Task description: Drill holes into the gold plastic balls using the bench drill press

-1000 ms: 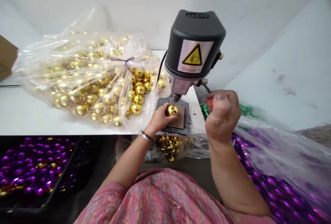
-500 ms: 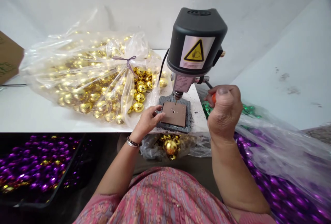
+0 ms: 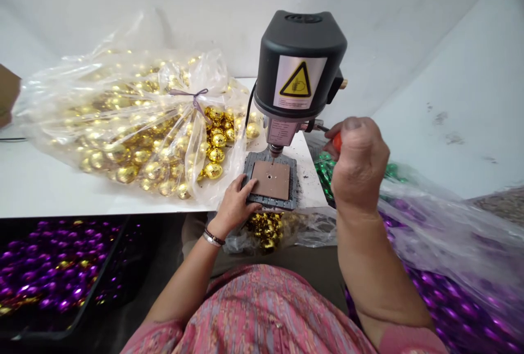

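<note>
Fingers of our left hand (image 3: pixel 233 209) lie loosely spread at the left edge of the grey base (image 3: pixel 293 179), with nothing visible in their grasp; whether the tips press or just hover, we cannot tell. Our right hand (image 3: pixel 360 166) is curled tightly around the orange knob (image 3: pixel 337 141) of the lever (image 3: pixel 322 128). Between them, the brown board (image 3: pixel 278 184) lies flat on the base under the drill press (image 3: pixel 303 46), a small hole (image 3: pixel 269 177) near its middle. We judge the board stiff and light, best steadied by its left edge, away from the chuck (image 3: pixel 275 150); the lever should feel rigid, its rounded knob suiting a full fist. Gold balls (image 3: pixel 215 171) near our left hand look light, smooth and slippery, perhaps thin-shelled, so we would cup their sides without squeezing.

They show beside the tie (image 3: pixel 190 93) of a bulging clear bag (image 3: pixel 45 97) on the white table (image 3: pixel 41 185). Below its edge, crumpled plastic (image 3: pixel 319 229) holds gold pieces (image 3: pixel 266 228). To our left, a black crate (image 3: pixel 100 275) contains purple balls (image 3: pixel 49 256) with some gold; to our right, clear sheeting (image 3: pixel 454 245) covers more purple, with green ones (image 3: pixel 325 171) beside the table.
</note>
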Available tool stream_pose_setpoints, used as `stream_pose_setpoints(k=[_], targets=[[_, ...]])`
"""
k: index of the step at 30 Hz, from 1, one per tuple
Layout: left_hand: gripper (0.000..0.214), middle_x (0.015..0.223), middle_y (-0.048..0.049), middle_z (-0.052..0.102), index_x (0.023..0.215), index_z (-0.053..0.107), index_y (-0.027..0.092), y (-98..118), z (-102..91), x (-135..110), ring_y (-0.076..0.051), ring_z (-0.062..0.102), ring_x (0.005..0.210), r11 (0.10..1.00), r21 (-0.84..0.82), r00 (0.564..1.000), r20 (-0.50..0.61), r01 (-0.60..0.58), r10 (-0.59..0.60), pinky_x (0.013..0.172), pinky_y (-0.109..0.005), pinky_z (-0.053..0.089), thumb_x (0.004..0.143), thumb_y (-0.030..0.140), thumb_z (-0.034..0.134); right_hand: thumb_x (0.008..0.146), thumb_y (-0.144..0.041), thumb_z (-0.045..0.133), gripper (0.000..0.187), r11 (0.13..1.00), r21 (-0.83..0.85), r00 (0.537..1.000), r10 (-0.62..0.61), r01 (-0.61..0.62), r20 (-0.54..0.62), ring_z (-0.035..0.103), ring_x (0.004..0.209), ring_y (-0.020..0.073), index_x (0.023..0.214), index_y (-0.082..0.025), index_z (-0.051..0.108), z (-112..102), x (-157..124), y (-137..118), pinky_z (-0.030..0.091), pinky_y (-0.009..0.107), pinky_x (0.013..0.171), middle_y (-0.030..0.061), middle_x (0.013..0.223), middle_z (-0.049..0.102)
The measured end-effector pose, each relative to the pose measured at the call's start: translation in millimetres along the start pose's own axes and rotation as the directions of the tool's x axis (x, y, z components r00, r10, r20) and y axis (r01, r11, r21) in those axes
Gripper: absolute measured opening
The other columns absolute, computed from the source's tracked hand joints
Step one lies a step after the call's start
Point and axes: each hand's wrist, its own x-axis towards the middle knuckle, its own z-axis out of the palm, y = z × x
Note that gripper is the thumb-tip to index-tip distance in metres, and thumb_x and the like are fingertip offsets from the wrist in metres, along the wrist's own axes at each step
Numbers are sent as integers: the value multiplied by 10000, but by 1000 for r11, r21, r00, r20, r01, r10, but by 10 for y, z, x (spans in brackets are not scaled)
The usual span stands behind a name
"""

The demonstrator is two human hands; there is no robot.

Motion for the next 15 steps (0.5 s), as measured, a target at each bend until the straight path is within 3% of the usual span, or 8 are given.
stream_pose_setpoints(k=[6,11,15], targets=[[703,1519,-163,424,1404,529,241,6,44,-24,-359,436,1416,999,-31,999,-24,26,-26,1159,-540,413,749,263,784,951,-559,419,492,995,-94,998,28,-22,57,517,641,82,662,-183,551,14,510,-107,430,311,664,-8,658,547],[710,1540,-168,395,1406,527,219,-18,46,-34,-348,428,1428,996,-80,999,-5,45,-46,1172,-504,406,750,289,790,906,-546,522,499,980,-50,981,194,-192,24,467,474,86,550,-200,574,92,887,-52,388,298,478,-4,556,582],[658,1538,-192,401,1399,535,186,-23,17,-43,-335,445,1421,993,-104,998,18,58,-56,1187,-484,386,801,355,753,834,-734,492,558,963,11,963,268,-268,-8,432,432,112,655,-221,619,79,830,117,386,322,446,-13,498,505]])
